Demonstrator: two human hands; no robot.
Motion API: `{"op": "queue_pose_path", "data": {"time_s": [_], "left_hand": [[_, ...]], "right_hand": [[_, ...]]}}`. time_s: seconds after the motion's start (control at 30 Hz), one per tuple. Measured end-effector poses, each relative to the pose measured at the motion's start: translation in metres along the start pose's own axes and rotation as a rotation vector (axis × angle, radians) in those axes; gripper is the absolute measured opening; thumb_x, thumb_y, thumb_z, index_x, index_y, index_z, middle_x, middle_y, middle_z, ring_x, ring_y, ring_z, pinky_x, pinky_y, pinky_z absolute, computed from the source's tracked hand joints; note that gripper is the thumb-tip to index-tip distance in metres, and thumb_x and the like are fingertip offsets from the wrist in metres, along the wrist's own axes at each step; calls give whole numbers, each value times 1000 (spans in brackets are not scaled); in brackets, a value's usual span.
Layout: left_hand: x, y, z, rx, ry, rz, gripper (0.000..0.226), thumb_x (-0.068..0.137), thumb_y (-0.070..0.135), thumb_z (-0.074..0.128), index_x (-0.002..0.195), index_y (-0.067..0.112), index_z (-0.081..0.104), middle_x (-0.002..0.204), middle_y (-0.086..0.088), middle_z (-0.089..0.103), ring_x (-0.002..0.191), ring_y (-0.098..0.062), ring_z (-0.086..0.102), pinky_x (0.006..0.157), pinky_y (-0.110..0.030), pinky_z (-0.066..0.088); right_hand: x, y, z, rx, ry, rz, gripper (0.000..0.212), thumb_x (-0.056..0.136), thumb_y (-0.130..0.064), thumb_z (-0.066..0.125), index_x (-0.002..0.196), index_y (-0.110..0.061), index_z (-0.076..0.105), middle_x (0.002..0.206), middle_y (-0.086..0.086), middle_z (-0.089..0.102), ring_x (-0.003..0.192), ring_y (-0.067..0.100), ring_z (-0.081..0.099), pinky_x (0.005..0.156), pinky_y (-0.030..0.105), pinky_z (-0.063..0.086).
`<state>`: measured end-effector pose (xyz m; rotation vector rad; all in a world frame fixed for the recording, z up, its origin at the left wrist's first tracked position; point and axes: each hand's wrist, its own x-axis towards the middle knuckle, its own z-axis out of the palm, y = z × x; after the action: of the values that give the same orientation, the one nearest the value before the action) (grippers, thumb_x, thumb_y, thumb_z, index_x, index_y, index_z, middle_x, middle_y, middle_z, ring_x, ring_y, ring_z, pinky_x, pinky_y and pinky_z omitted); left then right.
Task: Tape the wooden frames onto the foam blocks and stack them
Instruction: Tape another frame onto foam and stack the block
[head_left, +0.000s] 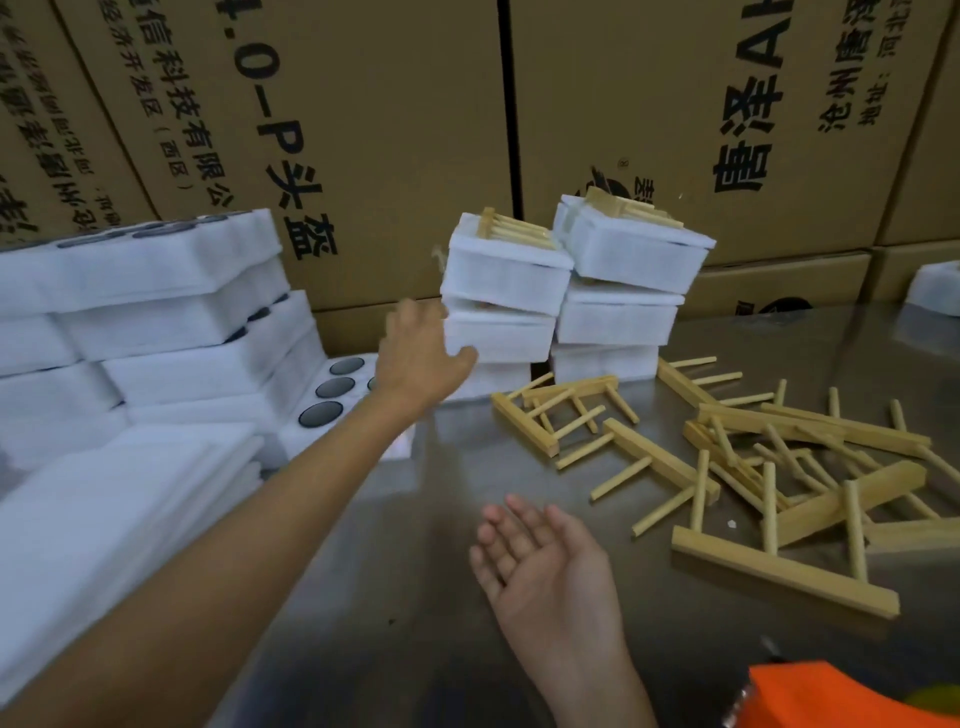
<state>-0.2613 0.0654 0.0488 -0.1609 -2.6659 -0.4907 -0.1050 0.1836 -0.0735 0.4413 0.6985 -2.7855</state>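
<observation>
Two stacks of white foam blocks stand at the back of the steel table; the left stack (506, 291) and the right stack (623, 280) each carry a taped wooden frame (514, 229) on top. My left hand (421, 353) reaches out and touches the left side of the left stack, thumb against a lower block, fingers hidden behind it. My right hand (540, 561) hovers palm up over the table, fingers relaxed, holding nothing. Loose wooden frames (769, 467) lie scattered on the right.
Piles of bare foam blocks (156, 322), some with dark round holes, fill the left side. Flat foam sheets (104, 519) lie at the near left. Printed cardboard boxes (389, 104) wall off the back. An orange object (841, 696) sits at the bottom right.
</observation>
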Motion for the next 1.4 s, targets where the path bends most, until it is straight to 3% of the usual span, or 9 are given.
{"op": "queue_pose_path", "data": {"time_s": [0.13,0.43,0.67,0.77,0.83,0.93,1.07,1.23,1.4], "left_hand": [[-28,-85,15,274,-322,-176,81,84,66,61,148,23,36,146,-15,34,141,-34,25,112,-47,28],[-74,-83,13,254,-272,20,57,81,56,71,131,29,59,140,-6,36,132,-31,32,105,-45,34],[-178,-56,-13,49,-250,204,45,87,45,69,126,23,60,144,-2,33,130,-27,32,104,-47,37],[-212,-43,-36,-127,-326,299,34,85,40,72,114,24,67,133,3,44,124,-19,39,103,-36,38],[-230,-33,-57,-255,-337,334,19,82,38,70,97,28,68,114,11,59,111,-10,51,91,-29,45],[-234,-32,-95,-333,-228,225,29,79,43,58,103,31,70,106,16,66,96,-6,59,78,-24,45],[-204,-77,-140,-110,75,38,33,91,27,57,123,21,64,127,-4,63,121,-27,53,98,-39,41],[-191,-150,-160,345,-316,-496,73,97,47,51,153,11,22,155,-21,29,142,-42,27,114,-51,25],[-194,-158,-158,250,-234,-429,44,94,28,58,132,7,52,129,-16,58,109,-33,54,86,-36,41]], "right_hand": [[2,-1,1,-16,-2,-41,32,97,-31,44,102,-8,66,83,12,74,77,24,67,77,37,49],[-12,-2,4,-130,-41,-89,38,97,-36,47,112,-6,64,97,16,72,92,26,66,87,37,50],[-30,24,26,-481,5,-356,33,102,-26,45,132,-16,54,140,5,52,135,16,43,116,32,30],[-46,37,29,-776,47,-498,28,96,-22,59,125,-27,59,123,-10,63,110,-3,58,90,12,44],[-58,42,25,-963,50,-560,31,95,-16,59,121,-34,58,113,-22,63,97,-14,58,75,3,44],[-74,44,15,-1081,49,-569,44,96,-11,56,133,-34,55,125,-21,57,113,-4,54,86,6,38],[-92,49,9,-1062,105,-547,51,96,-9,50,140,-35,52,133,-15,54,121,6,50,94,19,38],[-103,56,2,-1059,175,-585,52,95,-14,53,141,-37,51,133,-19,52,121,3,47,97,19,35],[-104,56,2,-1050,172,-579,52,94,-14,55,141,-36,51,132,-19,53,121,4,48,96,20,35]]}}
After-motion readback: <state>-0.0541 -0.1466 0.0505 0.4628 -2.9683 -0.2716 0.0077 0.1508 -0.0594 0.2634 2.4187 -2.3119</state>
